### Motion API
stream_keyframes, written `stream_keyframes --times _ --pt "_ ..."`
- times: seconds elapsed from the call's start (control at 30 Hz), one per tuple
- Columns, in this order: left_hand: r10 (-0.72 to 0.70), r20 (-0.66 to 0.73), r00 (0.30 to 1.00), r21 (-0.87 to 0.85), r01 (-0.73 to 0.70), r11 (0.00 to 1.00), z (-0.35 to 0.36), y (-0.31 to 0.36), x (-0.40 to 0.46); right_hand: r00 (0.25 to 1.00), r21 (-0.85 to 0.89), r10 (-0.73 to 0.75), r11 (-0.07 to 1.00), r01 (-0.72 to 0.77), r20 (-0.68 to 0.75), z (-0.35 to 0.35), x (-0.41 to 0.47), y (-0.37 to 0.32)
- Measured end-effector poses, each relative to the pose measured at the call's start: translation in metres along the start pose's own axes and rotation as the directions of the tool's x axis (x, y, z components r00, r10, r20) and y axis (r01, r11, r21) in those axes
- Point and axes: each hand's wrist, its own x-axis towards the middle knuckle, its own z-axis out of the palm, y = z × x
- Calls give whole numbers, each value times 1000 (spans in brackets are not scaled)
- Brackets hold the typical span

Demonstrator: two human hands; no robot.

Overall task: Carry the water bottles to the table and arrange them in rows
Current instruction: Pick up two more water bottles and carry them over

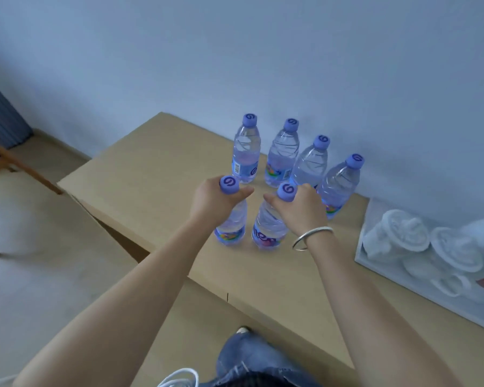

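Hands grip two bottles by their necks at the front of the table (pixel 157 169): left hand (pixel 215 198) with fingers curled round the left bottle (pixel 231 223), right hand (pixel 299 209) clamped on the right bottle (pixel 268 226). Both stand upright. Behind them, four more bottles (pixel 281 155) stand in a row near the wall (pixel 263 51).
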Motion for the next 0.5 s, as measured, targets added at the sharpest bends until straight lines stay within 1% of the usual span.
stream_keyframes --times 0.07,0.17,0.23,0.33,0.4,0.5 --pt "13 6 1000 -2 -13 1000 10 4 27 999 -3 7 1000 -7 -36 1 23 -2" --pt "23 18 1000 62 -24 998 22 12 59 994 -27 24 999 -27 -110 2 49 -6" --pt "21 17 1000 57 -22 998 30 18 79 988 -59 65 995 -74 -142 3 64 -8" --pt "15 40 999 54 -18 998 41 25 98 978 -54 128 989 -138 -162 4 79 -11" --pt "10 61 998 44 -13 999 47 29 106 971 -67 170 981 -183 -167 5 83 -13" --pt "-3 104 995 20 1 1000 50 31 116 949 -58 225 968 -243 -220 10 84 -17"
